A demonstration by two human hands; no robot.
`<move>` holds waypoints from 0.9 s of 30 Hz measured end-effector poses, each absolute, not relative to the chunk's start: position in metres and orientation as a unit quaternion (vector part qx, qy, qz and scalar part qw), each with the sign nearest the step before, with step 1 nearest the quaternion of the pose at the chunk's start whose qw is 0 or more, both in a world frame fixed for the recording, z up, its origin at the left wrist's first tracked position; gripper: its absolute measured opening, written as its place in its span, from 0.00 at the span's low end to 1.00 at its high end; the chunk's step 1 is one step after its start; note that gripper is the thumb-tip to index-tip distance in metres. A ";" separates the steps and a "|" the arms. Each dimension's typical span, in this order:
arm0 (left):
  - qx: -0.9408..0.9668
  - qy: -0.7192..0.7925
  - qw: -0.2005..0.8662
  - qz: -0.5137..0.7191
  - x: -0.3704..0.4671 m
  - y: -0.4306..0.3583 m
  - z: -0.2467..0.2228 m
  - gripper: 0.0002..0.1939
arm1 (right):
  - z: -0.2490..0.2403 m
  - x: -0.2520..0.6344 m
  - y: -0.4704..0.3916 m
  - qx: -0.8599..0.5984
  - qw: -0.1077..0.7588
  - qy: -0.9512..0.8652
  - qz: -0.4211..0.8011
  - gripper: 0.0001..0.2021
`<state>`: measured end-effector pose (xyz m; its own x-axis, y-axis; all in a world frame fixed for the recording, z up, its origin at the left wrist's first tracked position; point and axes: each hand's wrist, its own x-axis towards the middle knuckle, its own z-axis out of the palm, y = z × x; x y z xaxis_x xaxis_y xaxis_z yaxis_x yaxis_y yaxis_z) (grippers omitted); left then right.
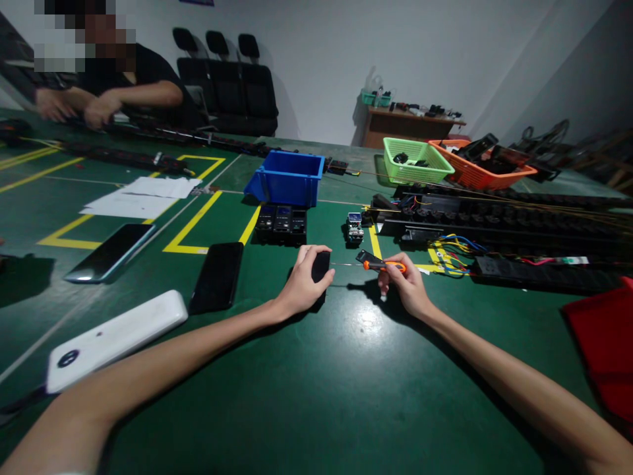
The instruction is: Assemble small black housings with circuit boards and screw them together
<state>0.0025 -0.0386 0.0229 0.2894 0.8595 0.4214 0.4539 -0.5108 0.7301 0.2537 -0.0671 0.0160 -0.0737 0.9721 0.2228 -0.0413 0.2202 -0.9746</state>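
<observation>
Gripping a black part (321, 265), the left hand (305, 282) mostly hides its near side, details unclear.

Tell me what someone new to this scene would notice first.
Probably the bright blue bin near the middle of the green table, with the light green basket and orange basket beyond it to the right. Then the orange-handled screwdriver in the right hand, its shaft pointing at the black block in the left hand.
</observation>
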 end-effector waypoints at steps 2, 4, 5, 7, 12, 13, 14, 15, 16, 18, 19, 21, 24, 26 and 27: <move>0.766 0.428 0.245 0.413 0.003 -0.039 0.023 0.17 | 0.017 0.253 -0.067 -0.420 0.537 -0.566 0.464 0.09; 0.766 0.425 0.245 0.415 0.003 -0.038 0.022 0.17 | 0.016 0.253 -0.067 -0.424 0.535 -0.565 0.463 0.09; 0.766 0.424 0.244 0.416 0.003 -0.038 0.022 0.17 | 0.016 0.254 -0.067 -0.423 0.537 -0.564 0.464 0.09; 0.766 0.424 0.242 0.418 0.003 -0.038 0.022 0.17 | 0.013 0.255 -0.067 -0.414 0.541 -0.561 0.470 0.09; 0.767 0.426 0.240 0.416 0.003 -0.038 0.022 0.17 | 0.009 0.258 -0.067 -0.386 0.553 -0.562 0.478 0.14; 0.767 0.427 0.239 0.415 0.003 -0.038 0.022 0.17 | 0.009 0.258 -0.066 -0.385 0.553 -0.563 0.478 0.13; 0.766 0.427 0.239 0.415 0.003 -0.038 0.022 0.17 | 0.009 0.258 -0.066 -0.386 0.552 -0.563 0.478 0.12; 0.766 0.428 0.239 0.416 0.003 -0.038 0.022 0.17 | 0.009 0.258 -0.066 -0.389 0.551 -0.564 0.477 0.12; 0.766 0.428 0.239 0.416 0.002 -0.038 0.022 0.17 | 0.010 0.258 -0.066 -0.391 0.550 -0.564 0.476 0.11; 0.766 0.427 0.240 0.416 0.002 -0.037 0.021 0.17 | 0.010 0.257 -0.067 -0.394 0.550 -0.564 0.474 0.11; 0.766 0.426 0.241 0.417 0.002 -0.037 0.021 0.17 | 0.010 0.257 -0.067 -0.394 0.550 -0.564 0.473 0.11; 0.766 0.425 0.241 0.418 0.002 -0.037 0.021 0.17 | 0.011 0.256 -0.067 -0.394 0.548 -0.567 0.473 0.10; 0.766 0.426 0.241 0.417 0.002 -0.037 0.022 0.17 | 0.014 0.255 -0.067 -0.398 0.544 -0.573 0.466 0.10; 0.766 0.427 0.242 0.416 0.003 -0.038 0.023 0.17 | 0.015 0.254 -0.068 -0.406 0.544 -0.574 0.459 0.10; 0.766 0.426 0.242 0.416 0.003 -0.038 0.023 0.17 | 0.016 0.254 -0.068 -0.411 0.544 -0.572 0.456 0.10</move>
<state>0.0026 -0.0380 0.0227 0.2904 0.8544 0.4310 0.4521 -0.5195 0.7251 0.2537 -0.0677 0.0162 -0.0718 0.9662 0.2476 -0.0260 0.2464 -0.9688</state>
